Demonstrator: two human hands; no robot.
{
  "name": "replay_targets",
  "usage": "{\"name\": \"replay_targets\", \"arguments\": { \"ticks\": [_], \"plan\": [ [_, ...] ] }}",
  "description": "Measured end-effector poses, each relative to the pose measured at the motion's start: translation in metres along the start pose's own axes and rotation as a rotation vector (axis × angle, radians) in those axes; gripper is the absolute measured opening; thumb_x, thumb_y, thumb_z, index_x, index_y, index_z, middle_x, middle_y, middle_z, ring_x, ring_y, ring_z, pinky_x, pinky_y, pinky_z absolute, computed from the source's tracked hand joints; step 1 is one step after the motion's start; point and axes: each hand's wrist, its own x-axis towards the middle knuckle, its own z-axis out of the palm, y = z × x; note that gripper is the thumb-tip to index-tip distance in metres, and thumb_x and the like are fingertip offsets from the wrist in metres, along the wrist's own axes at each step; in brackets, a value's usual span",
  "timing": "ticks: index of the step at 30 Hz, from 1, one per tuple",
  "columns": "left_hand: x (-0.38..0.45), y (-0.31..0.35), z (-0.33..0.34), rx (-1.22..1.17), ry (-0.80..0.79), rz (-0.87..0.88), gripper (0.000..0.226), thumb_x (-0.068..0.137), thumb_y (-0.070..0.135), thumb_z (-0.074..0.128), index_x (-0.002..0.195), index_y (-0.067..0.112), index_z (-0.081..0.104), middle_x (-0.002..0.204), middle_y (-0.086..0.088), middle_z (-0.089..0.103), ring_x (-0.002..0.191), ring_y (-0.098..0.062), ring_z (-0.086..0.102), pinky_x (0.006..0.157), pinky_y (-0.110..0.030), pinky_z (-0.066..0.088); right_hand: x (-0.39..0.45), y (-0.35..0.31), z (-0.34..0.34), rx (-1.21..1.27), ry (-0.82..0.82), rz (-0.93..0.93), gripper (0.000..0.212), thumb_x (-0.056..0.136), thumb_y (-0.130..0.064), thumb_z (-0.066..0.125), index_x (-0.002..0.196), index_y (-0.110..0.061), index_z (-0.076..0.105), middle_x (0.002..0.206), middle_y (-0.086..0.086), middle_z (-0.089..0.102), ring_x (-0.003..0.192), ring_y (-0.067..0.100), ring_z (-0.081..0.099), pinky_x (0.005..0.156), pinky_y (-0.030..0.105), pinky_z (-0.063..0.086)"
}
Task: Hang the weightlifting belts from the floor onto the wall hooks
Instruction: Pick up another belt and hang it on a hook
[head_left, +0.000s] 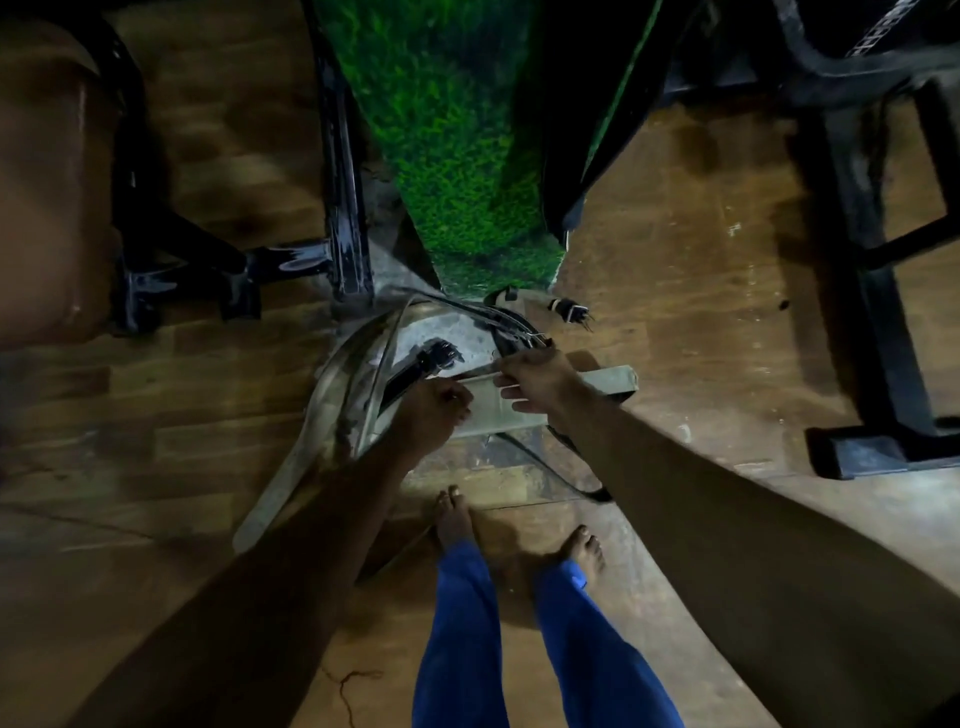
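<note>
Belts still on the floor — pickup only starting.

The wood floor (675, 291) carries black gym frames (878, 270) on both sides and a green turf strip (467, 156) ahead; no wall hooks show. The belts (332, 395) lie in a curled, tangled heap by the bare feet, straps crossing. Both hands reach in — the left hand (431, 415) is clenched on a strap, the right hand (540, 382) pinches a thin strap edge. By my reading, nothing is hung yet; untangling comes first.

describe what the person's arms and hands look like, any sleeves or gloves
Both arms are bare along their whole visible length, with no sleeves in frame. The left hand and right hand are bare too: no gloves, and no watch or wristband visible. Lighting is dim, so finer detail cannot be told.
</note>
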Motion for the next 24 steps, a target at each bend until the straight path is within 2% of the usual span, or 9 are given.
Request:
{"name": "replay_targets", "arguments": {
  "ticks": [3, 8, 10, 14, 16, 18, 21, 23, 24],
  "plan": [
    [0.051, -0.025, -0.008, 0.082, 0.005, 0.014, 0.016, 0.096, 0.002, 0.058, 0.087, 0.003, 0.072, 0.086, -0.023, 0.071, 0.069, -0.022, 0.063, 0.07, -0.029, 0.047, 0.052, 0.008, 0.014, 0.026, 0.031, 0.03, 0.013, 0.098, -0.02, 0.064, 0.09, -0.012, 0.067, 0.074, 0.004, 0.065, 0.05, 0.011, 0.057, 0.047, 0.017, 0.042],
    [0.156, -0.067, 0.001, 0.414, 0.091, 0.162, 0.035, 0.088, 0.037, 0.051, 0.099, 0.011, 0.072, 0.097, -0.009, 0.073, 0.092, -0.028, 0.067, 0.08, -0.034, 0.05, 0.147, 0.037, 0.018, 0.117, 0.059, 0.098, 0.018, 0.1, -0.016, 0.059, 0.083, -0.014, 0.063, 0.062, 0.0, 0.067, 0.053, 0.014, 0.053, 0.053, 0.019, 0.037],
    [0.195, -0.08, 0.017, 0.527, 0.043, 0.186, 0.032, 0.091, 0.03, 0.06, 0.113, 0.009, 0.067, 0.109, -0.013, 0.072, 0.102, -0.032, 0.066, 0.083, -0.033, 0.048, 0.186, 0.051, 0.018, 0.125, 0.106, 0.086, 0.02, 0.1, -0.014, 0.058, 0.08, -0.015, 0.063, 0.055, -0.003, 0.068, 0.052, 0.013, 0.054, 0.056, 0.021, 0.04],
    [0.281, -0.092, 0.048, 0.865, 0.136, 0.282, 0.046, 0.092, 0.022, 0.061, 0.135, 0.009, 0.053, 0.129, -0.018, 0.062, 0.12, -0.038, 0.058, 0.097, -0.043, 0.048, 0.267, 0.074, 0.026, 0.183, 0.162, 0.05, 0.019, 0.099, -0.014, 0.061, 0.08, -0.015, 0.065, 0.072, 0.006, 0.064, 0.052, 0.018, 0.062, 0.06, 0.029, 0.051],
    [0.325, -0.099, 0.047, 1.091, 0.216, 0.287, 0.055, 0.094, 0.023, 0.058, 0.144, 0.009, 0.043, 0.145, -0.02, 0.05, 0.135, -0.039, 0.045, 0.108, -0.045, 0.039, 0.304, 0.079, 0.032, 0.27, 0.119, 0.053, 0.023, 0.102, -0.014, 0.055, 0.08, -0.015, 0.061, 0.075, 0.006, 0.057, 0.059, 0.021, 0.055, 0.054, 0.027, 0.049],
    [0.361, -0.108, 0.04, 1.258, 0.23, 0.253, 0.057, 0.095, 0.028, 0.057, 0.147, 0.01, 0.039, 0.153, -0.019, 0.041, 0.143, -0.037, 0.035, 0.116, -0.045, 0.028, 0.338, 0.085, 0.038, 0.3, 0.026, 0.105, 0.024, 0.108, -0.021, 0.04, 0.095, -0.017, 0.06, 0.082, 0.005, 0.055, 0.067, 0.018, 0.051, 0.058, 0.029, 0.044],
    [0.395, -0.13, 0.038, 1.358, 0.215, 0.196, 0.037, 0.098, 0.023, 0.053, 0.132, 0.008, 0.053, 0.139, -0.019, 0.05, 0.136, -0.035, 0.04, 0.117, -0.039, 0.027, 0.379, 0.103, 0.05, 0.305, -0.004, 0.128, 0.034, 0.106, -0.039, 0.045, 0.129, -0.017, 0.057, 0.105, 0.01, 0.06, 0.089, 0.025, 0.06, 0.071, 0.036, 0.051],
    [0.405, -0.151, 0.039, 1.356, 0.27, 0.268, 0.026, 0.095, 0.016, 0.05, 0.117, 0.007, 0.061, 0.125, -0.02, 0.058, 0.125, -0.036, 0.048, 0.109, -0.039, 0.034, 0.393, 0.113, 0.058, 0.368, 0.035, 0.107, 0.041, 0.104, -0.042, 0.05, 0.136, -0.017, 0.054, 0.111, 0.011, 0.06, 0.099, 0.03, 0.061, 0.081, 0.042, 0.053],
    [0.405, -0.16, 0.041, 1.367, 0.345, 0.371, 0.025, 0.092, 0.018, 0.048, 0.108, 0.01, 0.066, 0.115, -0.018, 0.064, 0.117, -0.036, 0.054, 0.102, -0.039, 0.039, 0.398, 0.116, 0.062, 0.435, 0.035, 0.096, 0.038, 0.104, -0.041, 0.051, 0.133, -0.017, 0.054, 0.109, 0.01, 0.061, 0.1, 0.031, 0.061, 0.083, 0.043, 0.052]
  ]
}}
